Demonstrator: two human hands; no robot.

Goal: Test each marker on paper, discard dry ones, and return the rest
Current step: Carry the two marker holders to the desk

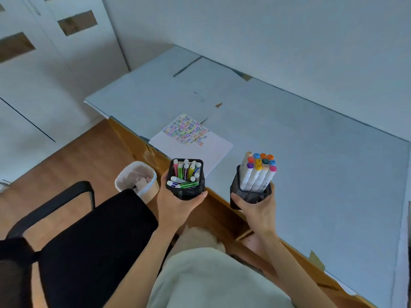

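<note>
A person holds two black mesh pen cups, one in each hand, near the front edge of a desk. The left hand (pixel 178 203) grips from below and behind a cup of thin markers (pixel 185 174) with white bodies and coloured stripes; some stand upright, and a couple lie tilted across the cup's opening. The left mesh cup (pixel 189 193) is over the desk's wooden edge. The right hand (pixel 255 210) is curled round the base of the right mesh cup (pixel 249 195), which holds thick white markers (pixel 259 172) packed upright, their round caps showing orange, blue, yellow, purple, pink and teal. The two hands are apart, side by side. Just beyond the left hand, a sheet of test paper (pixel 195 143) lies on the pale grey desk (pixel 311 141), its far half covered in rows of small multicoloured squiggles. To the left of the left hand, lower down on the wood floor (pixel 77 156), stands a small waste bin (pixel 139 181) lined in white with scraps inside. A black chair (pixel 89 241) sits below the left arm.
</note>
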